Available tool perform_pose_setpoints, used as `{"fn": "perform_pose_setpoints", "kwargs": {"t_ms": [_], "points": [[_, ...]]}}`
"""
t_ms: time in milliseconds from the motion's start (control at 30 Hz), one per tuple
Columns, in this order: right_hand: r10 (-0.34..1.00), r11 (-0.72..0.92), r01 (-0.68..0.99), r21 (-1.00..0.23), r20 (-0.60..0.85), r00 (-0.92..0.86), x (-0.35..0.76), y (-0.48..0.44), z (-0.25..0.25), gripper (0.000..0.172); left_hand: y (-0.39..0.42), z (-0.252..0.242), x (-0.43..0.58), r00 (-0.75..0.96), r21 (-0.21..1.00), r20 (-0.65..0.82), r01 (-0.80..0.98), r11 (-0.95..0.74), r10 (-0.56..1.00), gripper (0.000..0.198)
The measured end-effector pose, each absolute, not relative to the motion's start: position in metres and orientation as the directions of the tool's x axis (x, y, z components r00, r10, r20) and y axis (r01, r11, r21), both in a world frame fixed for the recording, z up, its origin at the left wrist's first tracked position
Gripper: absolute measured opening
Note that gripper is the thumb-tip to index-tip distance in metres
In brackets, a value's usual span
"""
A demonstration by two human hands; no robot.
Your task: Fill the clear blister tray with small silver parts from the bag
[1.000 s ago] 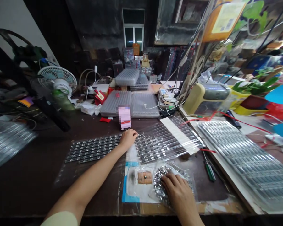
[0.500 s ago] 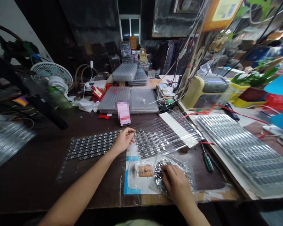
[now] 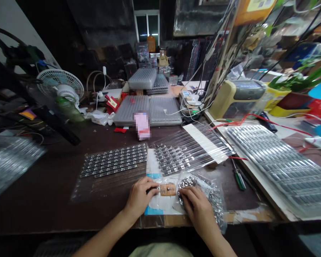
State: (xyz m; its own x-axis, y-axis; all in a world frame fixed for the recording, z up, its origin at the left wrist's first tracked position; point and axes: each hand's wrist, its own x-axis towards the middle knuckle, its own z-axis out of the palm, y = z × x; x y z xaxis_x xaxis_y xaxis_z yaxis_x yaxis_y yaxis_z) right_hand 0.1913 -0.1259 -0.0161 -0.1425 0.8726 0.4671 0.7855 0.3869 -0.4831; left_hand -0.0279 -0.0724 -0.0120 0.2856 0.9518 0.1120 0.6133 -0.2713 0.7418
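Observation:
My left hand (image 3: pixel 141 197) is closed in a pinch at the left end of a small orange-brown block (image 3: pixel 172 190), with a small shiny metal part (image 3: pixel 157 188) at its fingertips. A dark stud shows on top of the block. My right hand (image 3: pixel 200 205) pinches at the block's right, over the edge of a clear plastic bag (image 3: pixel 218 200) full of shiny metal pieces; what its fingertips hold is too small to make out. Beyond lie two clear ribbed trays: the left tray (image 3: pixel 115 159) carries rows of dark strips with metal pieces, the right tray (image 3: pixel 203 142) similar short rows.
A green-handled screwdriver (image 3: pixel 240 180) lies right of the bag. Stacked clear trays (image 3: pixel 278 167) fill the right side, and more trays (image 3: pixel 13 164) are at far left. A pink packet (image 3: pixel 142 126) stands behind the work area, with a fan (image 3: pixel 61 85) at back left.
My left hand has come back from between the two trays to the left end of the block. My right hand has drawn slightly out of the metal pieces toward the block.

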Motion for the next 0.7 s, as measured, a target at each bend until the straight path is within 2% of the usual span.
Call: {"fn": "perform_pose_setpoints", "kwargs": {"t_ms": [233,467,700], "points": [[0.888,0.369,0.783,-0.501,0.438,-0.138,0.189,-0.132,-0.015,0.016,-0.069,-0.009,-0.004,0.336,0.82,0.093,0.508,-0.264,0.937,0.011],[0.894,0.361,0.778,-0.513,0.427,-0.133,0.188,-0.134,-0.018,0.017,-0.072,-0.012,0.003,0.382,0.715,0.135,0.601,-0.357,0.914,0.01],[0.891,0.358,0.77,-0.529,0.439,-0.112,0.19,-0.132,-0.022,0.019,-0.074,-0.014,0.005,0.41,0.65,0.209,0.62,-0.44,0.888,0.007]]}}
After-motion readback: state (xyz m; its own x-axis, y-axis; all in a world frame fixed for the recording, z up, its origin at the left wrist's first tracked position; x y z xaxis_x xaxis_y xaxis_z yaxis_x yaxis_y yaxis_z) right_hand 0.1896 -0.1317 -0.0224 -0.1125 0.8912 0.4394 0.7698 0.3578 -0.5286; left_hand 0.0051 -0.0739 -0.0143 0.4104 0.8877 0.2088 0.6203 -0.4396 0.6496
